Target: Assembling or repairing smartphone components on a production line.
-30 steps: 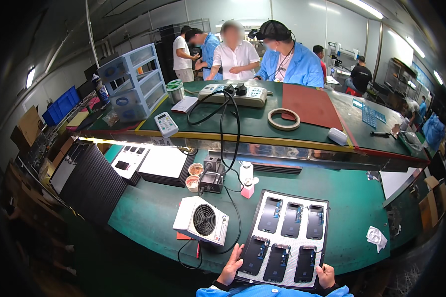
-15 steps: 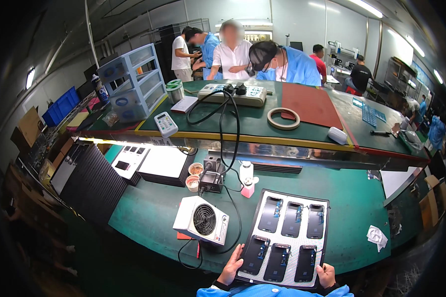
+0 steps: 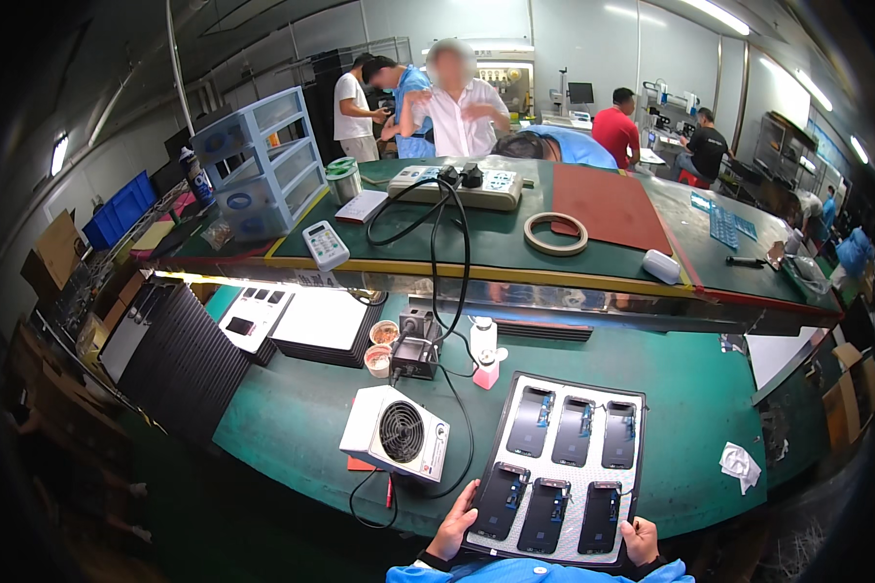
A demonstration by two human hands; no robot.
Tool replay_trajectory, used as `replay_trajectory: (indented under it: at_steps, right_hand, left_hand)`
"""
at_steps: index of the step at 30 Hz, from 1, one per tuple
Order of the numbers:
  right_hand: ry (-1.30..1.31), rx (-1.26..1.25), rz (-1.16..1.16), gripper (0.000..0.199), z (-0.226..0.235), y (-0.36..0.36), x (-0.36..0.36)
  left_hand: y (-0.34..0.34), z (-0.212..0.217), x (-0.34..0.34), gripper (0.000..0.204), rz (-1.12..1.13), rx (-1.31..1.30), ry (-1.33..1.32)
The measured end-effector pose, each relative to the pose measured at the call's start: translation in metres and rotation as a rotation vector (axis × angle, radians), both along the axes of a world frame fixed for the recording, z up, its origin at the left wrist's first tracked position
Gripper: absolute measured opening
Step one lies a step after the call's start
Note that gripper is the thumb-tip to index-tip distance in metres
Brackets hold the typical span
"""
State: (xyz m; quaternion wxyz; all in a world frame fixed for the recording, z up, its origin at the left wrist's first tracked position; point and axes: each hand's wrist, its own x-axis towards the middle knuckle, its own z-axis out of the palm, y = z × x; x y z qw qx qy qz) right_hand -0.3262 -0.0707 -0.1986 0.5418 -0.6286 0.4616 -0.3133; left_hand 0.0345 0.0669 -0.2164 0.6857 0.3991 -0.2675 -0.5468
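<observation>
While at least six other people (image 3: 620, 131) fill the back of a room with pale walls (image 3: 583, 58), one big green table (image 3: 282, 413) sits in front, with one green-topped shelf (image 3: 501, 233) above its far side. One black-edged tray (image 3: 571, 532) with a bumpy white lining is at the table's near edge; I cannot tell if it rests there. One white fan box (image 3: 401, 432) stands to its left. Two hands hold the tray: the left hand (image 3: 454, 525) grips its left side, the right hand (image 3: 640, 540) its right side. Six dark phone screens (image 3: 539, 525) lie on it, in two rows of three. Two small cups (image 3: 377, 360) and one crumpled tissue (image 3: 739, 466) are on the table.
</observation>
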Motion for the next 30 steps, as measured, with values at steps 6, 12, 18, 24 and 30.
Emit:
replay_trajectory:
  at_steps: [6,12,18,24,30]
  right_hand:
    - [0.037,-0.037,0.013,0.037,0.008,0.0,0.003]
    - [0.041,-0.029,0.007,0.036,0.005,-0.001,0.004]
    - [0.025,-0.008,-0.011,0.035,0.002,0.0,0.002]
    - [0.052,-0.032,0.02,0.033,-0.012,-0.003,-0.008]
    - [0.007,-0.009,0.007,0.032,-0.013,-0.003,-0.006]
  left_hand:
    - [0.0,-0.001,0.001,0.07,0.002,0.0,-0.001]
    - [0.0,0.0,0.0,0.07,0.001,0.009,0.009]
    - [0.001,0.0,-0.001,0.07,-0.002,0.002,0.025]
    - [0.001,-0.001,0.0,0.071,-0.001,-0.006,0.024]
    - [0.001,0.001,0.0,0.072,0.003,0.001,0.009]
